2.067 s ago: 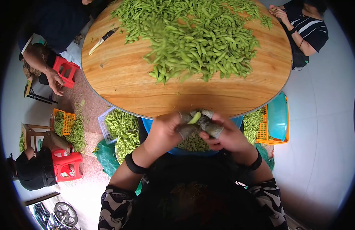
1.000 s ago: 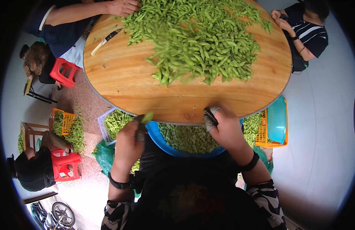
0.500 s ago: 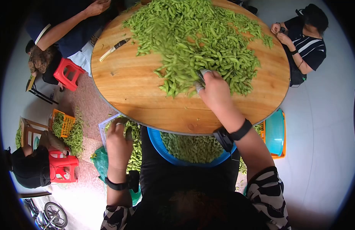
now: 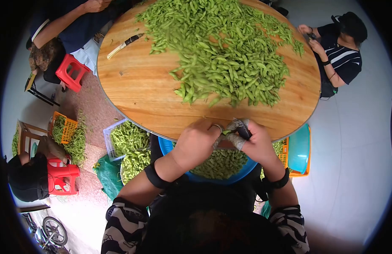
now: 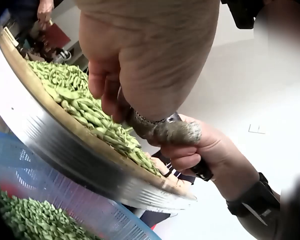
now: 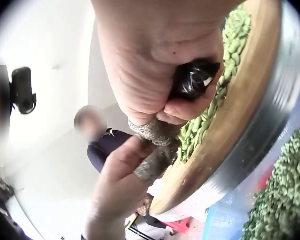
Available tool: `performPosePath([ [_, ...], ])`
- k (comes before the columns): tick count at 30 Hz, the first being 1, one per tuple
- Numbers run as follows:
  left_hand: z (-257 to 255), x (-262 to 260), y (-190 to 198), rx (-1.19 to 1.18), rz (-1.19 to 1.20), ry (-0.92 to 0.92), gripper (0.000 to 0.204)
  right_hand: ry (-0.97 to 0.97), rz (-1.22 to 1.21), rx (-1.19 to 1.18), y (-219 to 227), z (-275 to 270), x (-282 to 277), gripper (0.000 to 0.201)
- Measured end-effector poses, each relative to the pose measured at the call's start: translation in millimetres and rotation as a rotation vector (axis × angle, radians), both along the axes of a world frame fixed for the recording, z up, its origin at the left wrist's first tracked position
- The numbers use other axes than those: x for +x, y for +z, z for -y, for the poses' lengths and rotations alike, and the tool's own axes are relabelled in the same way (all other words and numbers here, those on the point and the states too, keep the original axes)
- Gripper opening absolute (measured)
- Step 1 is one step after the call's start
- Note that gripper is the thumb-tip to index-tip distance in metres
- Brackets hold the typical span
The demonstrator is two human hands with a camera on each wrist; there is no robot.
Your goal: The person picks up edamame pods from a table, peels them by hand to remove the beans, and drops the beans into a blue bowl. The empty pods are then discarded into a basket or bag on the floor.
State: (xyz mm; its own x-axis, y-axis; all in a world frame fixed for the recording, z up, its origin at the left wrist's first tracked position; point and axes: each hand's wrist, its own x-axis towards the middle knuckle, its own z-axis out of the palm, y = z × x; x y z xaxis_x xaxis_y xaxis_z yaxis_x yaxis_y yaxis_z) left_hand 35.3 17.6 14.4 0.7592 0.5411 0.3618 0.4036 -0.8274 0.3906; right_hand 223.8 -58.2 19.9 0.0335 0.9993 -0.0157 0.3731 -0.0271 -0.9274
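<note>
Over the near table edge, both hands meet above the blue basin (image 4: 165,146). My left hand (image 4: 195,144) pinches one end of a green pod (image 4: 226,132). The right hand (image 4: 259,142), its wrapped fingertips against the pod, curls round a black-handled tool (image 4: 244,133). In the right wrist view the tool's black handle (image 6: 192,80) lies in the palm; the left wrist view shows its lower end (image 5: 202,171) below the right fingers. The blade is mostly hidden. Grey wraps cover thumb and fingertips. A pod pile (image 4: 230,63) lies on the round wooden table (image 4: 141,93).
Shelled beans (image 4: 219,164) fill the basin below the hands. A knife (image 4: 125,45) lies at the table's left. Baskets of pods (image 4: 129,137) stand left, an orange basket with a teal one (image 4: 298,148) right. People sit or stand around, near red stools (image 4: 72,72).
My right hand has come back from the pod pile to the near table edge. The left hand has moved right, from over the side basket, to meet it, and a pod is now between them.
</note>
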Motion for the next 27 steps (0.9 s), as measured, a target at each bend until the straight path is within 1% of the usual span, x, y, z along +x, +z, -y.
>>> performPosePath([
  [2, 4.8, 0.5, -7.2, -0.363, 0.173, -0.051, 0.011, -0.050, -0.131, 0.105, -4.5, 6.4, -0.6, 0.028],
  [3, 7.2, 1.1, -13.1, -0.367, 0.163, -0.058, 0.011, -0.059, -0.139, 0.103, -3.9, 11.2, -2.6, 0.028],
  [5, 11.1, 1.4, -22.8, -0.857, 0.496, -0.080, 0.009, 0.019, -0.103, 0.051, 2.1, 18.6, -6.9, 0.036],
  [6, 11.6, 0.8, -18.8, -0.859, 0.492, -0.077, 0.009, 0.019, -0.108, 0.050, 1.5, 19.2, -7.5, 0.036],
  [8, 13.5, -1.2, -5.9, -1.025, 0.467, -0.087, 0.010, 0.152, -0.149, 0.021, 0.8, 20.1, -8.6, 0.044],
  [9, 14.3, -1.6, -5.4, -1.025, 0.465, -0.085, 0.010, 0.154, -0.160, -0.014, 1.4, 20.4, -9.3, 0.047],
  [10, 15.4, -2.0, -5.1, -0.974, 0.439, -0.061, 0.009, 0.154, -0.162, -0.014, -1.1, 20.8, -8.6, 0.047],
  [11, 16.1, -2.5, -4.9, -0.923, 0.411, -0.037, 0.009, 0.164, -0.157, 0.018, -5.5, 20.7, -7.3, 0.047],
  [12, 16.3, -4.8, -6.1, -0.924, 0.409, -0.037, 0.009, 0.173, -0.152, 0.051, -3.7, 19.2, -8.5, 0.047],
  [13, 16.0, -8.3, -8.4, -0.586, 0.296, -0.052, 0.010, 0.170, -0.154, 0.051, 2.0, 19.8, -9.3, 0.047],
  [14, 16.8, -10.2, -9.7, -0.249, 0.182, -0.066, 0.011, 0.154, -0.209, -0.067, 11.6, 21.3, -10.3, 0.046],
  [15, 20.1, -10.5, -9.7, -0.249, 0.180, -0.070, 0.011, 0.136, -0.263, -0.185, 18.4, 22.1, -11.3, 0.044],
  [17, 27.1, -11.3, -8.6, -0.039, 0.023, -0.013, 0.011, 0.144, -0.299, -0.210, -0.1, 28.8, -9.1, 0.042],
  [18, 26.3, -13.7, -7.1, -0.038, 0.023, -0.015, 0.011, 0.155, -0.334, -0.235, -1.7, 29.3, -10.4, 0.041],
  [19, 24.5, -18.6, -5.5, -0.716, 0.203, -0.057, 0.010, 0.153, -0.336, -0.234, 0.4, 30.9, -10.0, 0.041],
  [20, 24.5, -21.6, -4.9, -1.397, 0.377, -0.095, 0.010, 0.168, -0.623, -0.380, 5.5, 33.8, -10.1, 0.038],
  [21, 26.2, -21.6, -6.1, -1.402, 0.368, -0.095, 0.010, 0.180, -0.915, -0.523, 11.6, 35.5, -11.9, 0.036],
  [22, 28.2, -21.0, -8.2, -1.309, 0.372, -0.070, 0.009, 0.173, -0.925, -0.522, 15.6, 35.9, -15.0, 0.036],
  [24, 30.0, -19.0, -12.2, -1.113, 0.371, -0.029, 0.010, 0.072, -0.887, -0.534, 20.6, 33.7, -20.9, 0.032],
  [26, 29.3, -17.4, -12.8, -0.910, 0.375, 0.003, 0.012, 0.053, -0.863, -0.498, 14.3, 33.3, -22.9, 0.033],
  [27, 29.0, -17.8, -9.2, -0.908, 0.369, -0.001, 0.012, 0.063, -0.702, -0.448, 14.6, 34.0, -24.8, 0.034],
])
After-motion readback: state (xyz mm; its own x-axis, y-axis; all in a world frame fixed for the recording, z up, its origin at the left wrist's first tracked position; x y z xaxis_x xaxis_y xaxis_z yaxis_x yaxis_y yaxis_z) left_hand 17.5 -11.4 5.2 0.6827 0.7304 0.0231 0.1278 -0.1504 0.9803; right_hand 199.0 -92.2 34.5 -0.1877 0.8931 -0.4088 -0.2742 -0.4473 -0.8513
